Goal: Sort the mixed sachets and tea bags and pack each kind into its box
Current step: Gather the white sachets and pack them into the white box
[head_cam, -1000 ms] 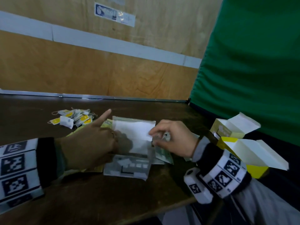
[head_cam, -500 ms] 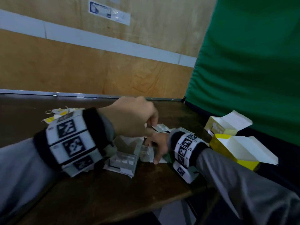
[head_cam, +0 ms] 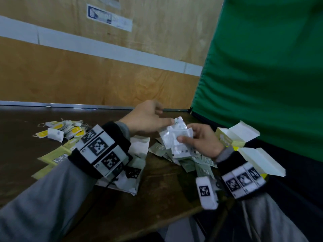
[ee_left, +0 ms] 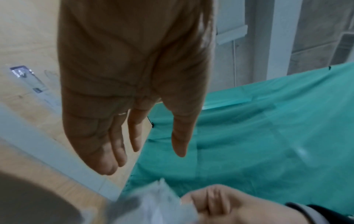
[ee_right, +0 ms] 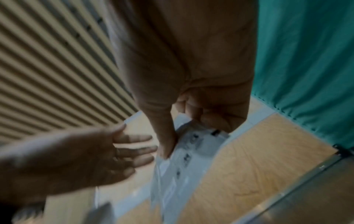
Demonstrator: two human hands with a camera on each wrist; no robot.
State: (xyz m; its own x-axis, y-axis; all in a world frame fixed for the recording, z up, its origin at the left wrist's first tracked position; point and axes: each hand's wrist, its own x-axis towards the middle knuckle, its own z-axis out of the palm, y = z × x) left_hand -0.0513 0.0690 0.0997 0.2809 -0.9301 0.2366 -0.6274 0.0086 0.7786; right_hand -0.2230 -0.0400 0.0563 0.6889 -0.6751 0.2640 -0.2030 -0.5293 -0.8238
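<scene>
Above the dark wooden counter (head_cam: 153, 186) the right hand (head_cam: 202, 142) pinches a small bundle of white foil sachets (head_cam: 176, 138), thumb on top. The left hand (head_cam: 145, 119) hangs just left of the bundle, fingers straight and loose, holding nothing. Open yellow cardboard boxes (head_cam: 232, 137) stand right of the hands.

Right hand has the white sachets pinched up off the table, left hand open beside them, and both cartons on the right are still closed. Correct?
Not quite: in the head view both cartons stand with their flaps open. The rest holds: the right hand pinches the white sachets above the table, and the left wrist view shows the left hand open, fingers straight.
</scene>
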